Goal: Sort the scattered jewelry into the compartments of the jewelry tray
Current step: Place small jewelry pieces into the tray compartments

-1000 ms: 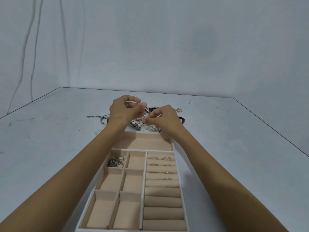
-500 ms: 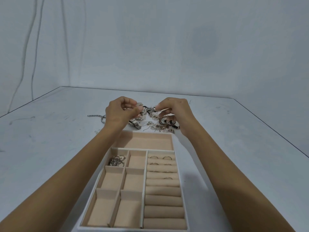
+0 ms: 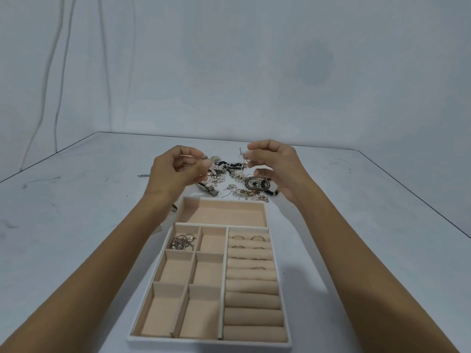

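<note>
In the head view, both bare forearms are stretched forward over the jewelry tray (image 3: 204,343), which is set lengthwise on the grey table (image 3: 76,225). The left hand (image 3: 173,171) is held above the near left edge of the scattered jewelry (image 3: 237,178), its fingers curled and its thumb and forefinger brought tip to tip; whether anything is pinched between them cannot be told. The right hand (image 3: 277,169) is raised over the right side of the heap, fingers curled and thumb kept apart from the forefinger; a small silver piece (image 3: 242,154) is seen just beside its fingertips, but whether it is gripped cannot be told. The heap is spread on the table just beyond the tray's far rim, with a watch (image 3: 209,189) laid at its near left edge. A tangle of silver hoops (image 3: 182,242) is gathered in the far left small compartment, and several rings (image 3: 256,238) are tucked between the far rolls on the tray's right side. A short chain piece (image 3: 144,175) is seen lying on the table beside the left hand, on its left
</note>
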